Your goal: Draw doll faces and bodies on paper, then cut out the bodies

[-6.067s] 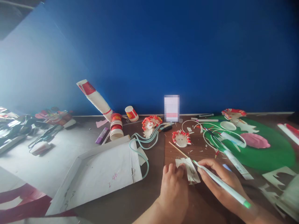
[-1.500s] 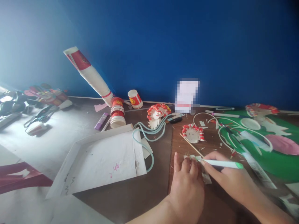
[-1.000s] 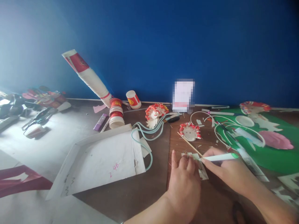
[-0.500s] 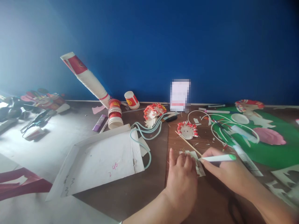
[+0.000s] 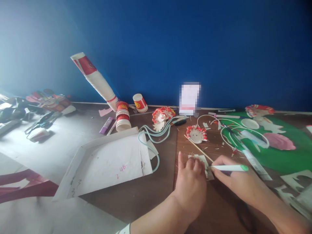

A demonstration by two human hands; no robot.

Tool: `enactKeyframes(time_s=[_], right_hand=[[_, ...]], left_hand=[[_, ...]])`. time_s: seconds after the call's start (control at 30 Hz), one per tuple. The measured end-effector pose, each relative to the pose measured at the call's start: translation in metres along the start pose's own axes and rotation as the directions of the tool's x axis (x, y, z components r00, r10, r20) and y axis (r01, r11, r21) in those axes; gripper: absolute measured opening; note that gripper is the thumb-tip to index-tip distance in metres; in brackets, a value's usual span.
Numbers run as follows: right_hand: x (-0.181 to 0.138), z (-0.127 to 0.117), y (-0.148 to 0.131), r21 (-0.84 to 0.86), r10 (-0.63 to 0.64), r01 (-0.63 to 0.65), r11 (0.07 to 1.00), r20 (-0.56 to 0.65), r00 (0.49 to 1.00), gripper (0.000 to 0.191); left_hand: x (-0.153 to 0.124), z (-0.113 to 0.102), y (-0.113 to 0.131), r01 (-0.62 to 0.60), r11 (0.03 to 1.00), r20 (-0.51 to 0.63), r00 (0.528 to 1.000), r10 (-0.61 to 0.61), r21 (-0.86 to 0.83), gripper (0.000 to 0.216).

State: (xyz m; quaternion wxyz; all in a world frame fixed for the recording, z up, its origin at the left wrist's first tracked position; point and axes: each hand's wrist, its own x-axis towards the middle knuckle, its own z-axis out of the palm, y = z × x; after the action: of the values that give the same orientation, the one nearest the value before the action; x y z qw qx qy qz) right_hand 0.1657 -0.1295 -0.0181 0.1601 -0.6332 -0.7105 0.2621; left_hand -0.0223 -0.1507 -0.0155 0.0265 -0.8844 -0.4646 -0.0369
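My left hand (image 5: 191,187) presses down on a small piece of white paper (image 5: 209,174) on the brown table. One finger points forward and the others bend onto the paper, hiding most of it. In my right hand (image 5: 236,178) is a white marker with a green end (image 5: 230,167), its other end low beside the paper and my left fingers. A thin wooden stick (image 5: 198,148) slants up to my right fingertips; whether they touch it I cannot tell. Just beyond lies a cut paper cup bottom with a curled red-and-white rim (image 5: 196,135).
A white box lid (image 5: 104,159) lies at left, with a pale blue cable (image 5: 158,139) beside it. Stacked paper cups (image 5: 102,86) lean behind. At right are a green sheet (image 5: 275,162), a pink piece (image 5: 279,140), markers and paper scraps. A blue wall (image 5: 156,48) closes off the back.
The view has shifted slightly, so things at left appear a little further right. Both hands keep nearly the same place, the marker still in my right hand.
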Motion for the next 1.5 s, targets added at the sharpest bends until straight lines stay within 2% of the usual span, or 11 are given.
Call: enactKeyframes(time_s=[0.13,0.3,0.93,1.5], right_hand=[[-0.002,0.003,0.003,-0.012,0.024,-0.024,1.0,0.028,0.999,0.017],[-0.006,0.006,0.005,-0.025,0.027,-0.027,0.999,0.008,1.0,0.016],[-0.015,0.009,0.004,-0.071,-0.088,0.082,0.994,-0.082,0.993,0.015],[-0.021,0.01,0.002,-0.034,-0.063,0.06,0.998,-0.089,0.994,0.017]], left_hand=[[0.0,0.001,0.0,0.002,1.0,-0.001,1.0,-0.002,0.017,0.042],[0.001,0.002,0.0,0.007,1.0,-0.001,1.0,-0.007,0.009,0.044],[0.001,-0.001,-0.001,0.011,0.999,0.023,1.0,-0.01,-0.044,0.046],[0.001,-0.001,-0.004,-0.001,0.997,0.021,1.0,0.002,-0.074,0.046]])
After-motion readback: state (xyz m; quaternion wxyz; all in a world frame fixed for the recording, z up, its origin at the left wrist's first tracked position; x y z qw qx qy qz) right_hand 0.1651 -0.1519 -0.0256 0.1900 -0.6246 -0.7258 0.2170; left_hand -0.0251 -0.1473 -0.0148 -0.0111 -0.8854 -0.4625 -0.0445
